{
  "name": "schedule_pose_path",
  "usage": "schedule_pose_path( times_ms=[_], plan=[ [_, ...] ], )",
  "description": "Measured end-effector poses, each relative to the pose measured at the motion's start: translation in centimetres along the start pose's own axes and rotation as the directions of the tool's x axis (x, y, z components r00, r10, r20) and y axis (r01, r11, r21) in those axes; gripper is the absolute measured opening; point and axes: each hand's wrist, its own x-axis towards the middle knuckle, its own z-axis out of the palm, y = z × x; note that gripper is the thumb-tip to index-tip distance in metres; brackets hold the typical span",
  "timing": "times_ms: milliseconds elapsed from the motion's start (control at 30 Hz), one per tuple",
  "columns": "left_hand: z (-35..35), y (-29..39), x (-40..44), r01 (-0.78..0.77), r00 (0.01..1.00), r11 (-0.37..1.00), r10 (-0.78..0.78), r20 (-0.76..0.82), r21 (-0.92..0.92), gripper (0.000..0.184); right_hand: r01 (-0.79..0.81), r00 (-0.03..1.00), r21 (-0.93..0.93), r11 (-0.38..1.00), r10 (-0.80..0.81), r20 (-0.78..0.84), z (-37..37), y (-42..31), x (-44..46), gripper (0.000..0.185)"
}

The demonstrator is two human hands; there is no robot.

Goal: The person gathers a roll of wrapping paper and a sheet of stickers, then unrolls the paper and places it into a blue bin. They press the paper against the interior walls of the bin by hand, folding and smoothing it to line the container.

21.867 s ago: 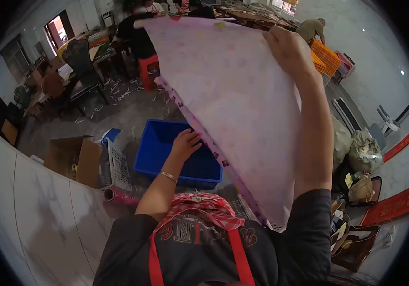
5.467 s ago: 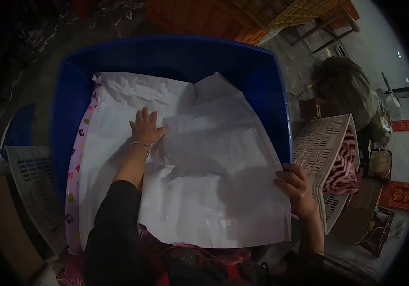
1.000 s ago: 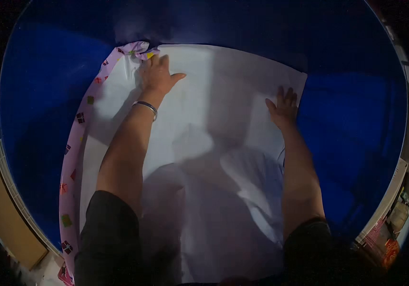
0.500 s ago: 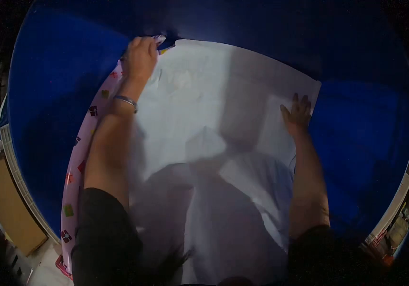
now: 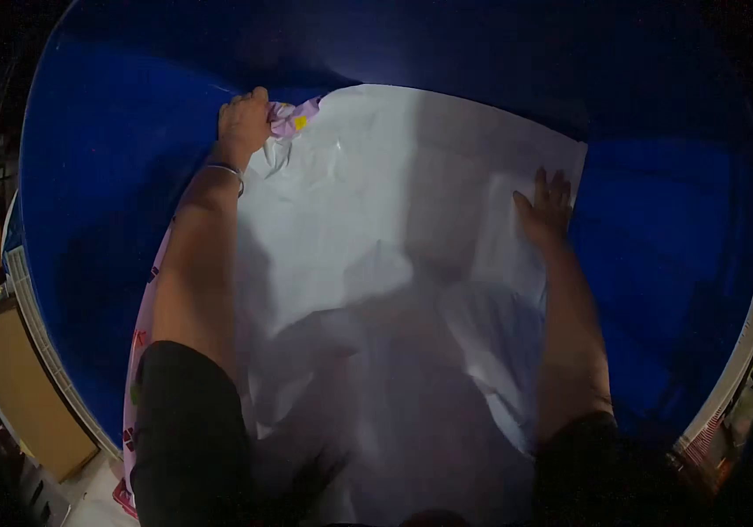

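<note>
A large sheet of wrapping paper [image 5: 359,193] lies white side up, with creases across its lower half. At its upper left corner, my left hand [image 5: 245,121] is closed on the paper's edge. Beside those fingers, a crumpled fold [image 5: 293,120] shows the pink printed side with a yellow patch. Along the left side runs a narrow pink strip [image 5: 142,325] with small printed motifs, partly hidden by my left forearm. My right hand [image 5: 547,209] rests on the white side near the right edge, fingers spread and holding nothing.
Beneath the paper is a dark blue surface [image 5: 666,263] with a curved look at its sides. A brown cardboard piece [image 5: 32,386] stands at the lower left, beyond a pale slatted edge [image 5: 51,342]. Blurred items [image 5: 737,422] lie at the lower right.
My left hand has shifted left and slightly down with the corner. More of the crumpled pink fold shows, and the left pink strip is narrower. My right hand stays nearly in place.
</note>
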Motion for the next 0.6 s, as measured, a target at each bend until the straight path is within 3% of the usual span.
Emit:
schedule_pose_path(
  times_ms=[133, 200, 367, 467, 567, 600],
  plan=[
    [-2.9, -0.1, -2.1, -0.154, 0.983, 0.972, 0.133, -0.127, -0.176, 0.041, 0.017, 1.000, -0.028, 0.999, -0.018, -0.013, 0.9, 1.1, 0.0, 0.076],
    [-5.4, 0.8, -2.5, 0.016, 0.992, 0.957, 0.021, 0.121, -0.291, 0.050, 0.032, 0.999, -0.037, 0.999, -0.032, -0.020, 1.7, 1.5, 0.8, 0.076],
    [-10.0, -0.1, -3.4, 0.167, 0.976, 0.889, -0.087, 0.200, -0.426, 0.069, 0.031, 0.999, -0.062, 0.998, -0.032, -0.009, 0.9, 1.2, 0.7, 0.075],
    [-10.2, -1.2, -3.8, 0.115, 0.986, 0.896, -0.051, 0.158, -0.430, 0.062, 0.044, 0.999, -0.053, 0.998, -0.046, -0.027, 2.0, 1.5, 0.6, 0.074],
    [-10.6, -2.3, -4.4, -0.007, 0.993, 0.840, -0.058, -0.104, -0.543, 0.044, 0.056, 0.993, -0.100, 0.993, -0.065, -0.093, 2.9, 2.3, 1.2, 0.074],
    [-10.8, -2.2, -4.7, -0.009, 0.993, 0.839, -0.058, -0.106, -0.545, 0.044, 0.055, 0.991, -0.147, 0.988, -0.071, -0.110, 2.8, 2.3, 1.0, 0.073]
  ],
)
